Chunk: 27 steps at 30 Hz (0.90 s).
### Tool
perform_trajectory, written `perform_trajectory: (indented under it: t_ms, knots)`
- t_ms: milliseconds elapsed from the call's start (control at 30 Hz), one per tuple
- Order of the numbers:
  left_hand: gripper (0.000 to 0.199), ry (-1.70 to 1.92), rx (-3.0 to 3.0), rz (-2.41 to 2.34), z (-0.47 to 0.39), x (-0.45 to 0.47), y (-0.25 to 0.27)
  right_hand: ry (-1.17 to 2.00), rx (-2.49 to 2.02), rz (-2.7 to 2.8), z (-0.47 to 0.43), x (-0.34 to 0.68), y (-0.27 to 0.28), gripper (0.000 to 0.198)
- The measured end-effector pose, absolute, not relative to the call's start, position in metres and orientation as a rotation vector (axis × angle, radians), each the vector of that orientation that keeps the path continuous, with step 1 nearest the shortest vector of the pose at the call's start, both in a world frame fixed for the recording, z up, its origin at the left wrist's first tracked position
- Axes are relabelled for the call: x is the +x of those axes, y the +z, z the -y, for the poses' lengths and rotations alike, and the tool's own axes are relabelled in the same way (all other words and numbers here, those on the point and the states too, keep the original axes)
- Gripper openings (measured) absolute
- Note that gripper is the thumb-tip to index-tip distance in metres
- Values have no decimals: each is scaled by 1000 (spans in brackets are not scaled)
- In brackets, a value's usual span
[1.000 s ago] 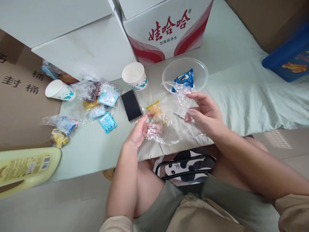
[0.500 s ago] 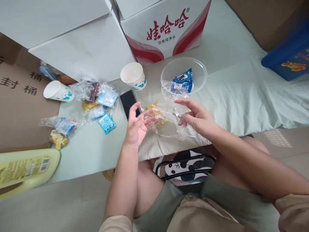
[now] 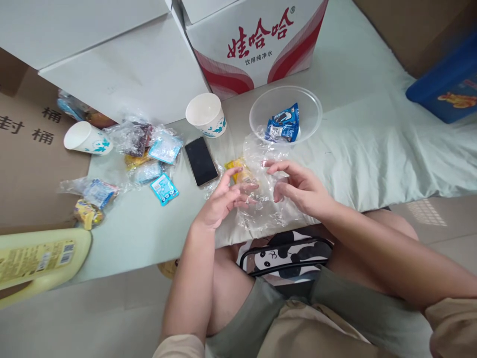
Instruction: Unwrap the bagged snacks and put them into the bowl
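Left hand (image 3: 223,203) moved nearer right hand (image 3: 303,191) | clear bag (image 3: 263,213) between hands | both loosely curled, grip unclear

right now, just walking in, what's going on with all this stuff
A person's left hand and right hand, both partly open, are at crumpled clear plastic; whether either grips it is hard to tell. A yellow packet lies by the left hand. Farther back, blue packets sit in a round clear bowl.
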State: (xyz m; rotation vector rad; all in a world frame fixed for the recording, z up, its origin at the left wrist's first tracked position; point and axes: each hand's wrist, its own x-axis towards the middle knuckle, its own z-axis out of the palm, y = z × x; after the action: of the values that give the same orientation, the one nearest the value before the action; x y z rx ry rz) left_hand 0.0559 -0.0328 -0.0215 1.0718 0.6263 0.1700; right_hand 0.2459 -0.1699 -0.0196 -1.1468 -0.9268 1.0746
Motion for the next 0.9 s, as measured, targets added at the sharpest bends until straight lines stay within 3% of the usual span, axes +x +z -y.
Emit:
perform_trajectory:
  t_ms: [133, 333, 900]
  knots:
    - [67, 189, 1102, -625, 35, 54, -21, 1148, -1085, 1043, 170, 237, -23, 17]
    - [54, 190, 1199, -655, 40, 56, -18, 1107, -1154, 1347, 169, 230, -28, 23]
    - [48, 252, 1238, -677, 39, 59, -20, 1038, -1181, 1417, 168, 232, -28, 20]
